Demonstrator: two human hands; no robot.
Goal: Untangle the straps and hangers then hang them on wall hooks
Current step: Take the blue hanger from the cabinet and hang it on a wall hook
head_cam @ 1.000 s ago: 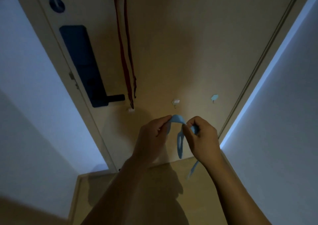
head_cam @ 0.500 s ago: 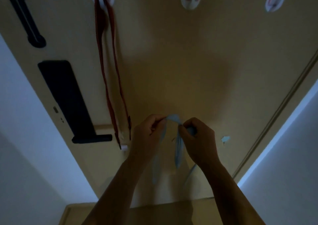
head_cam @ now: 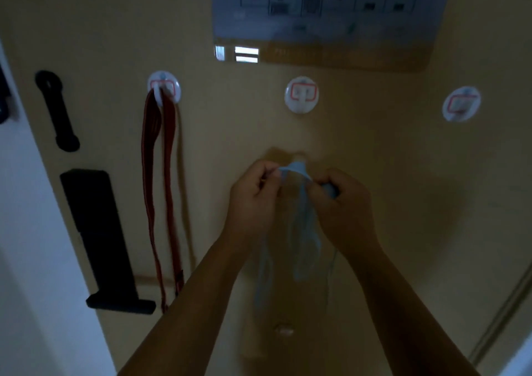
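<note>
A light blue strap (head_cam: 302, 228) hangs in loops between my hands in front of a tan door. My left hand (head_cam: 253, 200) pinches its top fold on the left and my right hand (head_cam: 342, 203) grips it on the right. Three round white hooks are stuck on the door: the left hook (head_cam: 164, 89) carries a red strap (head_cam: 157, 191) hanging down, the middle hook (head_cam: 301, 95) is bare right above my hands, and the right hook (head_cam: 461, 103) is bare too.
A black door lock with a lever handle (head_cam: 100, 243) sits at the left, with a black latch piece (head_cam: 56, 110) above it. A printed sheet (head_cam: 331, 4) is fixed at the top of the door. White wall (head_cam: 34, 246) borders the left.
The view has tilted upward, so all three hooks and the printed sheet show now. My hands have risen with the blue strap toward the middle hook.
</note>
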